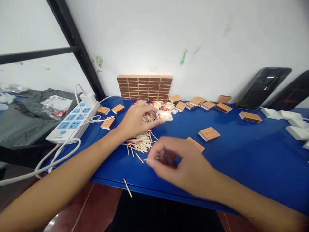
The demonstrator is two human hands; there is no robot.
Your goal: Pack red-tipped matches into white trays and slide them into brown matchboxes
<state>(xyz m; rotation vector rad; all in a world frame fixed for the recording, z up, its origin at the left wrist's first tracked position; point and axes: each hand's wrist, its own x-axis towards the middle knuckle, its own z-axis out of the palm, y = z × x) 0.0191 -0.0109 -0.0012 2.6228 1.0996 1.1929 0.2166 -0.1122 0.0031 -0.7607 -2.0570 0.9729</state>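
Note:
My left hand (139, 118) is closed on a white matchbox tray (166, 116) that has matches in it, thumb along the near side. Loose red-tipped matches (141, 142) are heaped on the blue table under and in front of that hand. Nearer to me, my right hand (177, 164) is closed in a pinch, slightly blurred, with a match (145, 159) at its fingertips; only the match's red end and a bit of stick show. Beside the right hand lie two matchbox covers, one (209, 133) in full view and one (196, 145) partly hidden.
Matchboxes are stacked in a block (145, 88) against the wall. More orange boxes (223, 108) lie along the back. At left is a power strip (73, 120) with white cables. White trays (298, 132) and a leaning phone (263, 87) are at right. One match (127, 187) overhangs the front edge.

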